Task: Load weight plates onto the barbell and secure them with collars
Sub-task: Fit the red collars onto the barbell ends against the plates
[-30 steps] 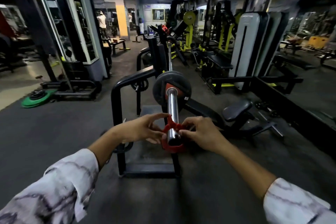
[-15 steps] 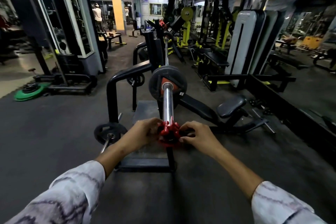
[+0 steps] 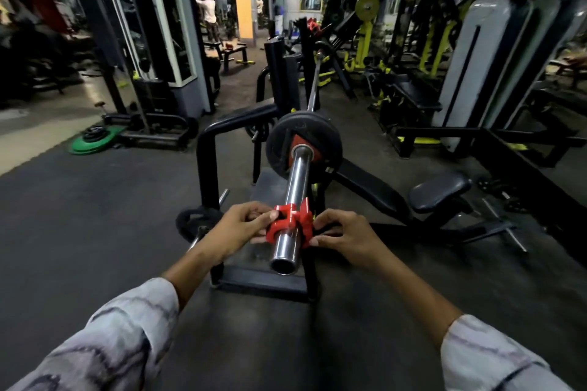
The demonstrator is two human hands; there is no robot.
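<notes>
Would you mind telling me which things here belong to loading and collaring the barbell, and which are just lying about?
In use: barbell sleeve; black plate on it; red collar near the sleeve's end, held by left hand and right hand.

Lying about: green plate stack; small plate on the rack peg; padded seat.

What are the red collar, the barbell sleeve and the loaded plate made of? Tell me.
Red collar: probably moulded plastic, matte, uniform red with blocky edges.
Barbell sleeve: polished, likely chromed steel; it shows bright streaked reflections.
Weight plate: dull black, possibly rubber-coated or painted iron; cannot tell which.
</notes>
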